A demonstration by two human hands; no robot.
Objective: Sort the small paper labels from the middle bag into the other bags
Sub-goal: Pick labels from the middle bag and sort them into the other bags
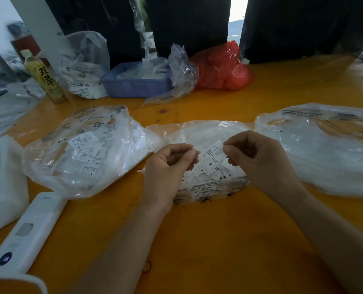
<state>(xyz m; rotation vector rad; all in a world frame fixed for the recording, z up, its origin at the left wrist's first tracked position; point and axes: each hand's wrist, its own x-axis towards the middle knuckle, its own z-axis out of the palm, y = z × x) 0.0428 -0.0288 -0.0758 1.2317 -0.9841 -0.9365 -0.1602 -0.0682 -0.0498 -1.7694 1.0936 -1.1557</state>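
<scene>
My forearms cross the bare orange table [197,240] toward the middle bag [208,187]. My right hand [259,158] pinches one small paper label [213,158] by its right edge, just above the loose labels in that bag; an "S" is legible on it. My left hand [172,164] is curled with fingertips at the label's left edge; whether it grips the label I cannot tell. Step in hand, as I judge it: reading the size. Next move calls for carrying the label to the matching bag. The left bag [80,149] and right bag [325,149] lie just beside the middle one, so travel is short. A white device [27,234] sits near my left forearm.
</scene>
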